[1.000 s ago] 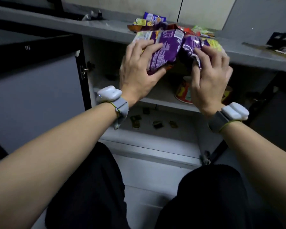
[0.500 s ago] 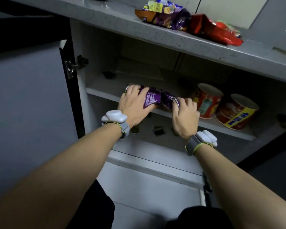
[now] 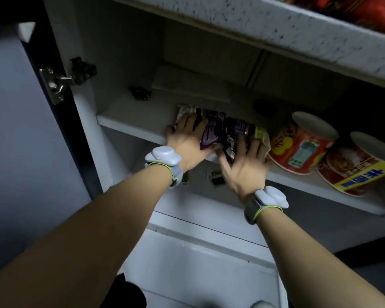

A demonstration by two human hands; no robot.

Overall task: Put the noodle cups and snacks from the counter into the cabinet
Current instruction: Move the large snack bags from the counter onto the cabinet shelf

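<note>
While my left hand [image 3: 188,142] and right hand [image 3: 245,167] press half-open on the purple snack packets [image 3: 222,134], these overhang the shelf [image 3: 129,126] edge and could slip off.

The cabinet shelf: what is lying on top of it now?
On the shelf lie purple snack packets, under the left hand and right hand, with two noodle cups beside them. The hands hide part of the packets.
</note>
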